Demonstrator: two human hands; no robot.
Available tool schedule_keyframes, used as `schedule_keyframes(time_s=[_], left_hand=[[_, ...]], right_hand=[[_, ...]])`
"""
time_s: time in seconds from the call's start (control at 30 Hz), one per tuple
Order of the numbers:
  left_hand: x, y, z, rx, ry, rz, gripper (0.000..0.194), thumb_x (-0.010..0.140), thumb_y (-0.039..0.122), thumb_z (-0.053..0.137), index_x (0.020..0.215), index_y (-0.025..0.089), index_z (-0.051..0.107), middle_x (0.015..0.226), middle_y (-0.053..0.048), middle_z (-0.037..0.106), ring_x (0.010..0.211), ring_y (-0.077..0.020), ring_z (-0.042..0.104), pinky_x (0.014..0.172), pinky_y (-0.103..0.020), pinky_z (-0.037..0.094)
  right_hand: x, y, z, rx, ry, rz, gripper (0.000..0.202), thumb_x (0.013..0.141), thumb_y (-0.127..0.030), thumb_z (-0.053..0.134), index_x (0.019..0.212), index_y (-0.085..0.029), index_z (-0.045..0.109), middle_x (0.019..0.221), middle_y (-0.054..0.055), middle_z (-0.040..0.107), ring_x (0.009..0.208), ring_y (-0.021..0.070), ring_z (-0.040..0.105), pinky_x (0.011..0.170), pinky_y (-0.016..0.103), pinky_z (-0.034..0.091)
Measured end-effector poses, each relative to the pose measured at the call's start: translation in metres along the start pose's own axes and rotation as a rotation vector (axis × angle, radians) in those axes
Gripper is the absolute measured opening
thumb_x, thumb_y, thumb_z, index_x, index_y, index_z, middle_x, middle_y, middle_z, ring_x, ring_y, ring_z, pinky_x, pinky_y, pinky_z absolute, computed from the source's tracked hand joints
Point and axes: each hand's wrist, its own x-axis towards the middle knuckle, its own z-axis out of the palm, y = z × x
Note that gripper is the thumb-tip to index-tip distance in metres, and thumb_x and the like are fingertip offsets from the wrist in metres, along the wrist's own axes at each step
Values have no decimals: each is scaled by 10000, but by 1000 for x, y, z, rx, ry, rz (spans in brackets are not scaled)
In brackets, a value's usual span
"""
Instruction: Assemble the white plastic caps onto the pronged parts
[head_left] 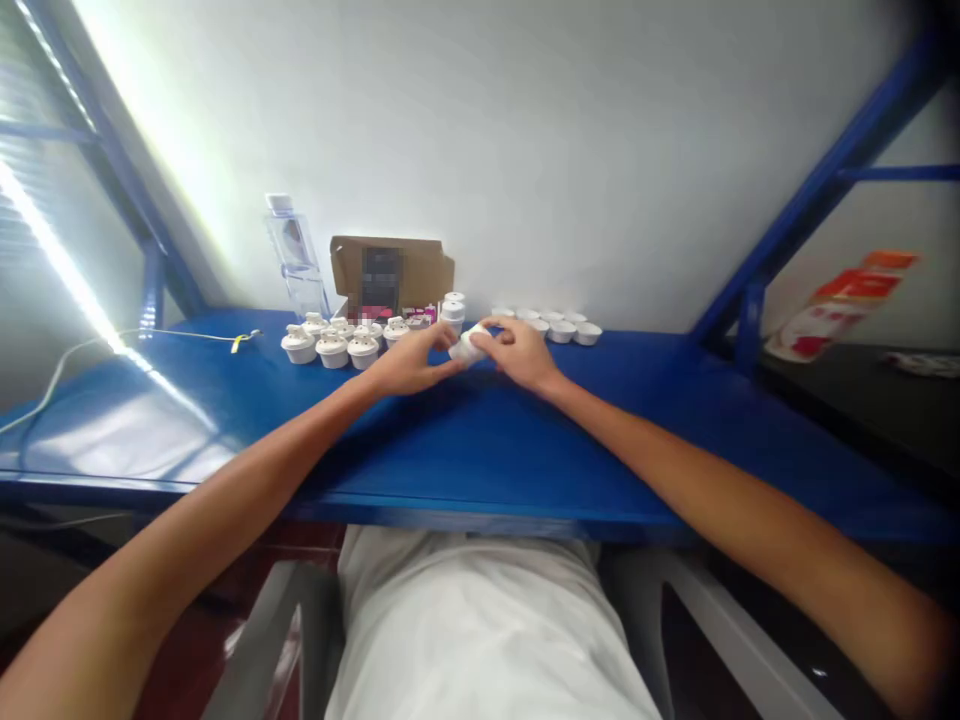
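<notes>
Both hands meet around one small white piece (469,346) above the blue table, near its middle. My left hand (416,361) grips the piece from the left, between thumb and fingers. From the right, my right hand (519,350) holds its upper side with bent fingers. Fine detail of the piece is blurred. Left of my left hand stand several white cups with knobbed, holed lids (363,348). Behind the hands is a small stack of white round parts (453,308). Several open white cups (561,330) sit in rows behind and right of my right hand.
An open cardboard box (427,272) with a dark item and pink things stands at the back. Beside it is a clear bottle (298,262). A pale cable (187,334) with a yellow tag crosses the blue table (480,450) at left. Blue frame bars rise on both sides.
</notes>
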Motion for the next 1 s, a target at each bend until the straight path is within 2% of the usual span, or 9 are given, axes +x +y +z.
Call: schedule_keyframes(time_s=[0.1,0.2,0.33,0.43,0.6,0.73,0.83,0.9,1.0], left_hand=[[1,0,-7,158,-29,0,311,858,457,644,995,180,679,1053,-92,728,990,-262,660,901,-368,481],[2,-3,-21,242,35,-28,276,857,424,621,958,179,699,1034,-93,733,969,-261,659,870,-356,480],[1,-9,-44,374,141,-134,287,870,423,597,930,171,719,1002,-100,740,913,-258,662,810,-347,475],[0,-11,-56,489,149,-250,312,869,444,597,944,172,731,991,-108,740,895,-264,665,784,-344,476],[-2,-11,-65,662,80,-367,344,887,438,565,1026,175,738,1018,-122,744,958,-299,681,790,-358,494],[-6,-11,-70,736,-45,-398,423,861,478,588,1130,181,724,1121,-139,736,1040,-326,676,792,-353,500],[-9,-10,-75,761,-123,-389,505,824,498,623,1222,196,698,1187,-137,720,1079,-324,666,815,-339,501],[-11,-8,-77,767,-157,-395,533,787,440,657,1267,208,680,1218,-131,712,1095,-321,661,831,-334,503],[-11,-7,-80,723,-211,-401,582,706,278,685,1286,226,670,1245,-107,713,1111,-304,660,852,-317,508]], right_hand=[[9,10,-10,-320,101,-87,428,776,-472,747,1120,-224,688,669,-15,648,665,212,622,704,331,494],[24,23,-15,-498,65,-105,390,818,-467,695,1122,-223,701,787,32,715,766,246,657,764,350,501],[56,35,-9,-621,-18,-146,411,934,-465,575,1221,-203,709,1098,123,752,1030,301,671,907,388,494],[83,38,1,-715,-29,-83,436,969,-438,548,1298,-179,668,1263,173,704,1148,336,641,948,411,485],[109,36,11,-881,-45,14,424,1015,-409,477,1354,-181,590,1312,187,671,1185,346,618,977,444,463],[107,34,6,-997,-108,-17,469,985,-422,529,1359,-141,554,1273,219,673,1218,393,584,1047,523,380],[95,33,-1,-1023,-150,-43,482,945,-287,562,1389,-103,524,1173,232,704,1158,406,612,1044,554,360],[82,31,-5,-927,-176,-92,475,945,-206,507,1413,-126,526,1101,193,733,1082,370,648,1018,521,395],[56,25,-8,-628,-173,-162,453,938,-203,484,1378,-175,587,961,106,756,901,289,682,896,419,484]])
